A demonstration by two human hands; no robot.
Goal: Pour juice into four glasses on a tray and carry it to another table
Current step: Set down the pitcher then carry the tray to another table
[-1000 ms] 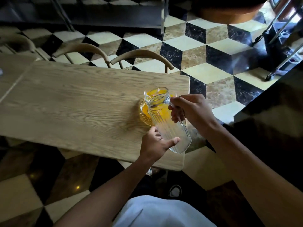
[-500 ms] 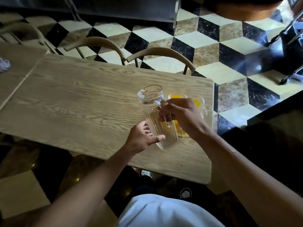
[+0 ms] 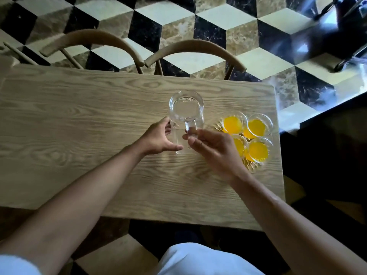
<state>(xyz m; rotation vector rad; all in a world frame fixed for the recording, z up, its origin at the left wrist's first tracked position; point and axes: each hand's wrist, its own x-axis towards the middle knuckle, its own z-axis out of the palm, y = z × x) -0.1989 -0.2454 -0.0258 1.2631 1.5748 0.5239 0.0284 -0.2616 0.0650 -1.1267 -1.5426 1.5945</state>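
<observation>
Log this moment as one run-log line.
pitcher empty, upright on table | left hand beside it | right hand at handle | four glasses filled on tray

No writing, label, brand, number or sign can be read anywhere on the things in view

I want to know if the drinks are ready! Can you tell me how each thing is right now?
Pitcher: upright on the table, looks empty.
Four glasses: filled with orange juice, on the tray.
Tray: resting on the table, near its right end.
Left hand: open, beside the pitcher.
Right hand: fingers at the pitcher's handle.
</observation>
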